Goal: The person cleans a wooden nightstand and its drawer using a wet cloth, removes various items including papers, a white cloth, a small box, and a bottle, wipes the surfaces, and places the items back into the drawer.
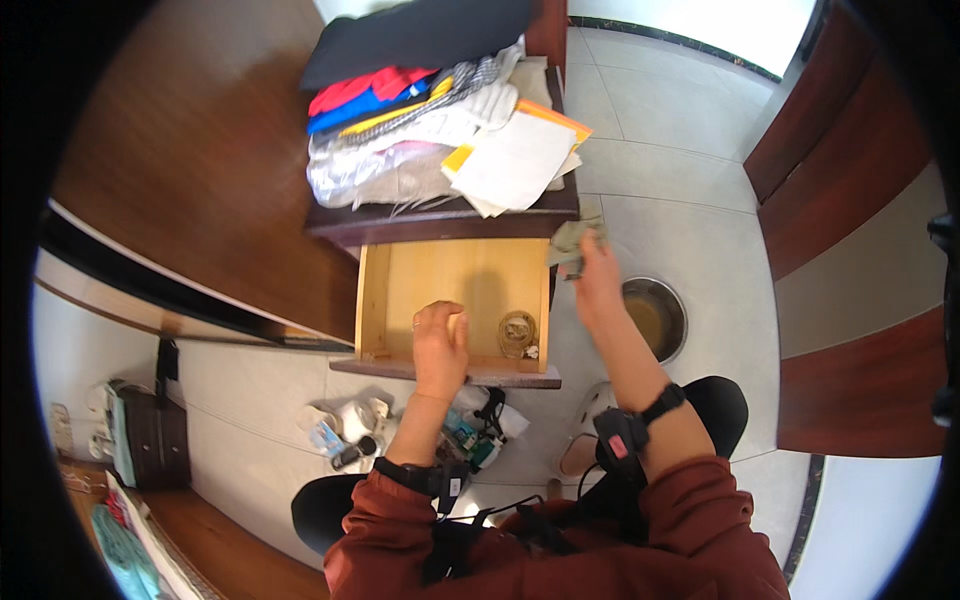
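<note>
My right hand (594, 262) pinches a grey-green cloth (573, 244) just outside the right wall of a pulled-out wooden drawer (408, 270). Curled fingers mark my left hand (440, 338), which is over the drawer near its front panel. Its fingertips are turned under, so I cannot see what they hold, if anything. A coiled tan roll (517, 331) lies in the drawer's front right corner beside a small white scrap (532, 352). Otherwise the pale drawer bottom shows bare.
Folded clothes (395, 100) and white papers (515, 165) are piled on the cabinet top. A metal basin (656, 318) of brownish water stands on the floor at right. Several bottles and packets (350, 435) lie below the drawer. A dark wooden panel (200, 150) rises at left.
</note>
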The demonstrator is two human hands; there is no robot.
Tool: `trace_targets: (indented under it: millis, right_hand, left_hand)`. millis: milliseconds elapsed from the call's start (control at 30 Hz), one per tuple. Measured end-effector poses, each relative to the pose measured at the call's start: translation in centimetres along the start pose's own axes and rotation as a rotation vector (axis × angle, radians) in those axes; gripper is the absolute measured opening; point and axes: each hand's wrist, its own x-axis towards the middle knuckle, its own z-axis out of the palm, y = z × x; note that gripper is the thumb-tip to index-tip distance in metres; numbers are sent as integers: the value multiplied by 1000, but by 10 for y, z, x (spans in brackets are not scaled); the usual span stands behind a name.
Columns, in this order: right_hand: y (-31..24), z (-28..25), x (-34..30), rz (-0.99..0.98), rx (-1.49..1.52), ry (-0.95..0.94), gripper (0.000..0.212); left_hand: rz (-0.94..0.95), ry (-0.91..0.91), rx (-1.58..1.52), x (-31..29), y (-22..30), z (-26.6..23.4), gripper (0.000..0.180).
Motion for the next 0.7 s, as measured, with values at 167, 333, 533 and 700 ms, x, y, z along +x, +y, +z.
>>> trace_targets:
  millis: [167, 333, 533, 700]
  right_hand:
    - [-5, 10, 37, 124, -86, 60, 40]
    - [-9, 11, 68, 27, -58, 39, 33]
    - [1, 0, 71, -81, -225, -41, 32]
    - [1, -18, 38, 41, -188, -96, 28]
  left_hand:
    - [331, 62, 100, 68, 66, 6, 25]
    - [480, 12, 241, 110, 110, 24, 30]
    - [399, -48, 244, 83, 92, 3, 26]
    - [112, -49, 277, 20, 47, -33, 22]
